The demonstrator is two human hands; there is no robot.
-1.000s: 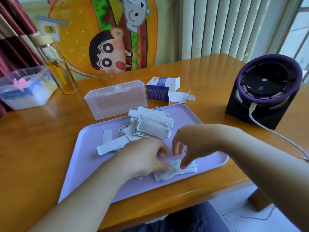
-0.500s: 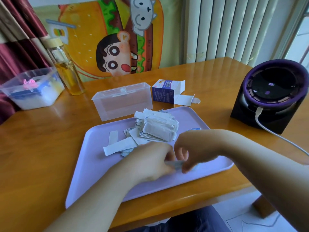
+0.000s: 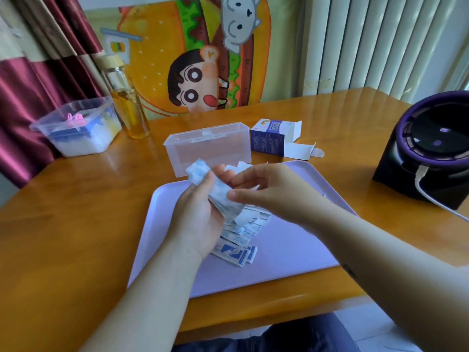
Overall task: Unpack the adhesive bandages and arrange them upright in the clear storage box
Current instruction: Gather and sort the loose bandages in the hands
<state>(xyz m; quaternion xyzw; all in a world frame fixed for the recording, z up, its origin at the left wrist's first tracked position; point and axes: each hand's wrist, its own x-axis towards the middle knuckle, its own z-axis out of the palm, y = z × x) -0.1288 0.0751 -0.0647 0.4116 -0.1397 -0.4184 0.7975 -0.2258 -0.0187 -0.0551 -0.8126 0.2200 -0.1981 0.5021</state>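
The left hand [image 3: 200,217] is gripping a bandage stack [image 3: 197,171], the right hand [image 3: 269,191] pinching it, over the lavender tray [image 3: 291,247]; the clear storage box [image 3: 208,148] is sitting beyond its far edge.

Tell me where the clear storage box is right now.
Head view: the clear storage box stands on the table behind the purple tray, between the glass bottle at left and the bandage carton at right.

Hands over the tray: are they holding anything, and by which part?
Yes, a stack of wrapped bandages. The left hand cradles its lower part, thumb across the upper end; the right hand pinches its middle.
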